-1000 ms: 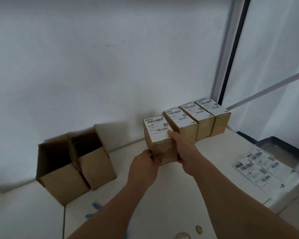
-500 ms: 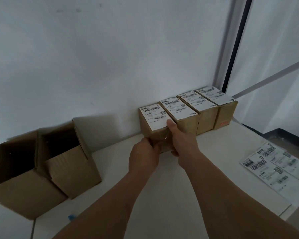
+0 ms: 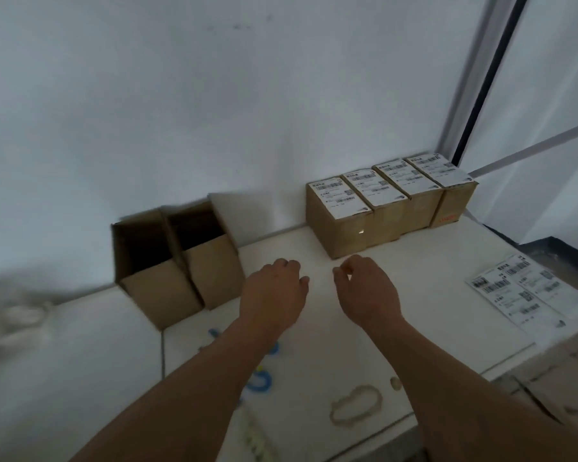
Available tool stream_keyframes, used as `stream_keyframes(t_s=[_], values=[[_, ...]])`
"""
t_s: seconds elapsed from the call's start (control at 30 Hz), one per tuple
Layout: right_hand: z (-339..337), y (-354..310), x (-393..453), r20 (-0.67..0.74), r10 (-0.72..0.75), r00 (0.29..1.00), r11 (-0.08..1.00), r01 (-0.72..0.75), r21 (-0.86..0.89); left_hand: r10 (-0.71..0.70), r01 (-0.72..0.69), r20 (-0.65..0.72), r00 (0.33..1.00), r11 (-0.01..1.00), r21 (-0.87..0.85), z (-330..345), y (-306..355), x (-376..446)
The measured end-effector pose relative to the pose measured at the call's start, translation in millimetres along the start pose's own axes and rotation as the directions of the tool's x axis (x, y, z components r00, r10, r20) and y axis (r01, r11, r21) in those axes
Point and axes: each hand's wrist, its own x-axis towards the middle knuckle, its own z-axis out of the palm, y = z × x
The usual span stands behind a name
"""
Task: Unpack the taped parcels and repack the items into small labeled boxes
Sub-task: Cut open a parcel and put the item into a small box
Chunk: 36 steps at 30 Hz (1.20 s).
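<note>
Several small brown boxes with white barcode labels on top stand in a row against the wall; the leftmost labeled box (image 3: 339,218) touches its neighbour (image 3: 377,208). Both hands hover over the white table (image 3: 431,315) just in front of that row and hold nothing. My left hand (image 3: 274,291) has loosely curled fingers. My right hand (image 3: 364,291) is relaxed, its fingertips a short way from the leftmost box. Two open, unlabeled cardboard boxes (image 3: 181,258) stand side by side to the left.
A sheet of printed barcode labels (image 3: 528,291) lies at the table's right edge. A rubber band (image 3: 356,405) and blurred blue items (image 3: 259,378) lie near the front. Pale crumpled material (image 3: 14,315) sits far left. A wall closes the back.
Both hands let go of the leftmost labeled box after setting it against the row, and drew back toward me. The camera tilted down, showing more of the table front.
</note>
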Motion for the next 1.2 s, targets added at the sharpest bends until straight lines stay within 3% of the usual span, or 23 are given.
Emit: stream_keyframes(t_s=[0.03,0.07,0.17,0.27,0.37,0.6,0.73,0.9,1.2], values=[[-2,-9,-15,0.029,-0.077,0.997,0.99,0.08,-0.115,0.02,-0.018,-0.019,1.0,0.994,0.106,-14,-8,-18],[-3,-20,-30,0.059,-0.156,0.986,0.965,0.165,-0.206,0.056,-0.063,0.045,0.997,0.981,0.185,-30,-16,-36],[-4,-55,-74,0.14,-0.367,0.92,0.847,0.393,-0.357,0.096,-0.127,0.127,0.987,0.956,0.266,-76,-45,-94],[-2,-100,-117,0.226,-0.493,0.841,0.728,0.54,-0.422,0.037,-0.074,0.13,0.991,0.951,0.3,-119,-76,-152],[0,-147,-162,0.224,-0.593,0.773,0.669,0.629,-0.396,0.028,-0.062,0.101,0.994,0.933,0.355,-152,-108,-207],[28,-239,-254,0.29,-0.673,0.681,0.604,0.732,-0.316,-0.136,0.096,0.056,0.989,0.887,0.452,-211,-164,-314],[44,-289,-290,0.304,-0.712,0.633,0.572,0.774,-0.271,-0.202,0.147,0.076,0.976,0.881,0.45,-235,-198,-356],[63,-354,-326,0.307,-0.757,0.577,0.543,0.817,-0.196,-0.306,0.274,0.004,0.952,0.858,0.434,-266,-247,-400],[118,-460,-393,0.34,-0.795,0.501,0.549,0.834,0.053,-0.536,0.56,-0.163,0.828,0.776,0.291,-298,-334,-486]])
